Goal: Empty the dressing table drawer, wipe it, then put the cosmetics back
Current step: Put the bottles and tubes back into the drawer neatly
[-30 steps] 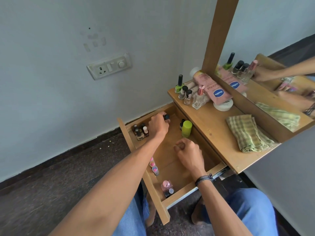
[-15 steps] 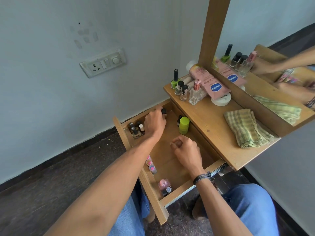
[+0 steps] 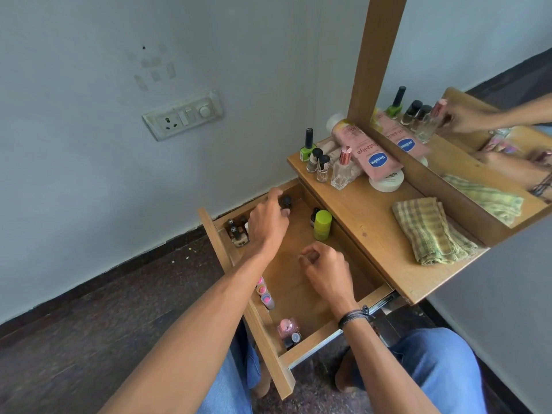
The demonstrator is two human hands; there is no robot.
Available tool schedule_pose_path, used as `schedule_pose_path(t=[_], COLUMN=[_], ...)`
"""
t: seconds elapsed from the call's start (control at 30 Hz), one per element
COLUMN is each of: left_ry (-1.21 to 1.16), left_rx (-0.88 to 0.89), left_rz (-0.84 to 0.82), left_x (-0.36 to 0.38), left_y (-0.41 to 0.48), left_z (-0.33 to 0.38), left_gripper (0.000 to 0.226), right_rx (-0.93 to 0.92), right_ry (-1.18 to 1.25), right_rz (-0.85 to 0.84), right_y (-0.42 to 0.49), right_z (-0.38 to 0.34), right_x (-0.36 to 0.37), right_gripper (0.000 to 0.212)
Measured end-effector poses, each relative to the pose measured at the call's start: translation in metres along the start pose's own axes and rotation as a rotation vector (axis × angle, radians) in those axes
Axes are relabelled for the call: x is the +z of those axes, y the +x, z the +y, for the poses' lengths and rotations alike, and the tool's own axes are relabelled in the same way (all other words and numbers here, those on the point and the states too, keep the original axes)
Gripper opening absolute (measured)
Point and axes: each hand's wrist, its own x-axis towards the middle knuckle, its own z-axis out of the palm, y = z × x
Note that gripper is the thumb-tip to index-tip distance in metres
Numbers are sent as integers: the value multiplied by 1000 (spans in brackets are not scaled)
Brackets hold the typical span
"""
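1. Your left hand (image 3: 268, 225) has its fingers (image 3: 283, 215) spread loosely, with the thumb lifted away from them. A small black-capped bottle (image 3: 286, 201) stands between thumb and fingers, and you cannot tell whether any of them touch it. Your right hand (image 3: 327, 271) has its fingers (image 3: 307, 253) curled together, thumb tip against forefinger, and nothing shows inside them.
2. The dressing table top (image 3: 373, 222) runs off to the right of both sets of fingers, apart from them.
3. The drawer (image 3: 295, 297) stands open beneath both hands. Your right fingers are over its bare floor and your left fingers are near its far wall.
4. A folded green checked cloth (image 3: 430, 231) lies on the top, well to the right of your right fingers.
5. A pink Vaseline tube (image 3: 367, 153) leans across a white jar (image 3: 386, 182) on the top, beyond your left fingers and to their right.
6. A lime-green container (image 3: 322, 225) stands upright in the drawer, just beyond your right fingertips and to the right of your left ones.
7. A cluster of dark-capped nail polish bottles (image 3: 237, 233) sits in the drawer corner just left of your left fingers.
8. Small pink-capped pieces (image 3: 264, 292) lie along the drawer wall beside your left forearm, well behind those fingers.
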Motion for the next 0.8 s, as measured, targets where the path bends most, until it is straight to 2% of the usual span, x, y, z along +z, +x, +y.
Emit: schedule_pose_path(t=[0.13, 0.27, 0.33, 0.4, 0.6, 0.8], left_ry=[-93, -182, -226, -263, -378, -507], left_rx=[33, 103, 106, 104, 121, 120], left_rz=[29, 77, 100, 113, 149, 113], left_x=[1, 3, 2, 1, 1, -1], left_y=[-7, -11, -10, -9, -8, -3], left_z=[-9, -13, -12, -12, -14, 6], left_gripper=[35, 31, 31, 29, 24, 19], right_rx=[-129, -278, -259, -220, -116, -118], right_ry=[-1, 71, 126, 181, 197, 126], right_rz=[74, 362, 525, 615, 592, 499], right_y=[-3, 6, 23, 44, 74, 86], right_z=[-9, -29, -39, -46, -49, -39], right_x=[-8, -42, -63, -80, -87, -86], right_gripper=[4, 7, 15, 25, 53, 54])
